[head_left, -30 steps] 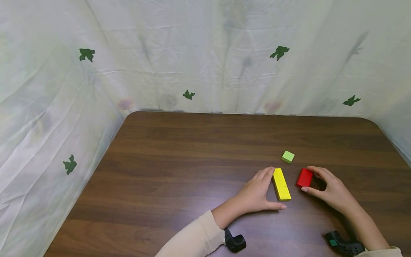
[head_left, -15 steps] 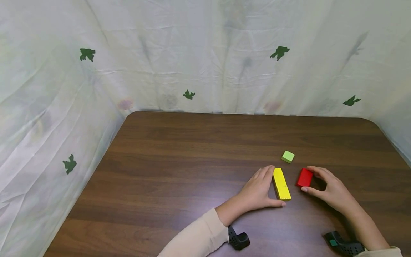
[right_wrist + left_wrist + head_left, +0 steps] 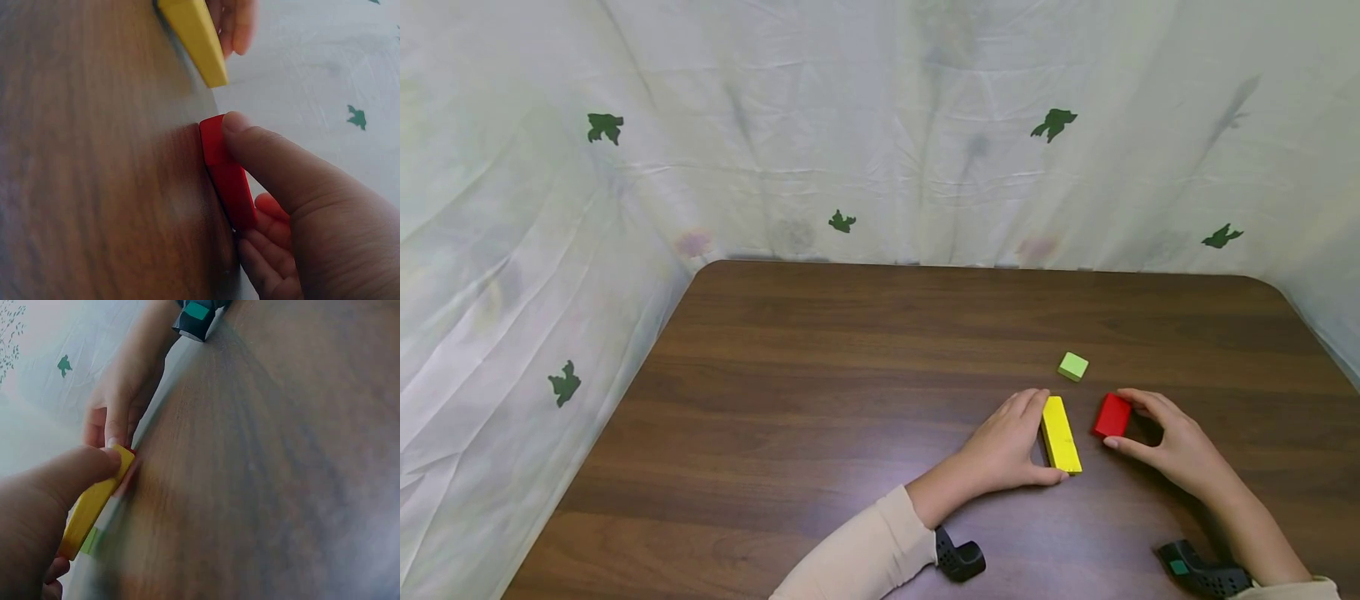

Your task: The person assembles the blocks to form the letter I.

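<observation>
Yellow block [image 3: 1062, 434], likely light and rigid, is aptly pinched end-to-end by wide-spread left fingers [image 3: 1032, 407]; part-spread right fingers [image 3: 1137, 451] pinch red block [image 3: 1112, 415].

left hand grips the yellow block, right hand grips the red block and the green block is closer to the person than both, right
Not quite: the green block lies farther away than both, as the head view shows. The left hand does grip the yellow block, and the right hand the red block.
</observation>
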`<state>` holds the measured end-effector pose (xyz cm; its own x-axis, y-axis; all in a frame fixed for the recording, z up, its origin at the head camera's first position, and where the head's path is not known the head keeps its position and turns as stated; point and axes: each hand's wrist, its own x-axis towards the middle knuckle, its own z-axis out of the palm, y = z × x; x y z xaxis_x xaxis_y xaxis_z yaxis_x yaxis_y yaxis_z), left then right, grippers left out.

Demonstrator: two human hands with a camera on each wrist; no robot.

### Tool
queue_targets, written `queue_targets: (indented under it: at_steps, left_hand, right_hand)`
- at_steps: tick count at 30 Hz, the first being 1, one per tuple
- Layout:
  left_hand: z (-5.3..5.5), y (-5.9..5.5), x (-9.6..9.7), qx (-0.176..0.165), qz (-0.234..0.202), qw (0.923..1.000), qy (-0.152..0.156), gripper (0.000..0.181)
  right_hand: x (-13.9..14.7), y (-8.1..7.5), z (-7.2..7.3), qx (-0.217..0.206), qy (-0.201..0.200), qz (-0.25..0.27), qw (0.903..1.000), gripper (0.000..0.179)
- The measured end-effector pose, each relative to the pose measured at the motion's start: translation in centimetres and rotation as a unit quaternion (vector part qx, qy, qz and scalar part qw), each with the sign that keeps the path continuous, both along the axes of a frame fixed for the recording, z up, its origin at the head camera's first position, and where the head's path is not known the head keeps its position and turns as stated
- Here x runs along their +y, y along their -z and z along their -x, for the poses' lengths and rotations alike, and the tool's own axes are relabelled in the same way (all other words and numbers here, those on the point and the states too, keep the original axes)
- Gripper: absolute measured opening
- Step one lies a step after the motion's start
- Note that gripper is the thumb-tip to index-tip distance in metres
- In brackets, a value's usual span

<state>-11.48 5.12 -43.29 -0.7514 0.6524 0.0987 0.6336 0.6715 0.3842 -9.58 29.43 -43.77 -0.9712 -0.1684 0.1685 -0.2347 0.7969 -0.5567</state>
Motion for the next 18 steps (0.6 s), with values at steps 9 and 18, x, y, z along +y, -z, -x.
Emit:
queue_targets:
  at_steps: [9,18]
  left_hand:
    - [-0.4,-1.4,-0.2,0.037,-0.006,0.9989,0.028,0.096]
    - [-0.6,-3.0,-0.9,0.095,-0.009,0.9940,0.053,0.096]
  right_hand:
    - [0.1,0.0,-0.1,-0.005,-0.001,0.005,1.0000,0.070]
    - [0.1,0.0,-0.1,0.005,-0.001,-0.001,1.0000,0.069]
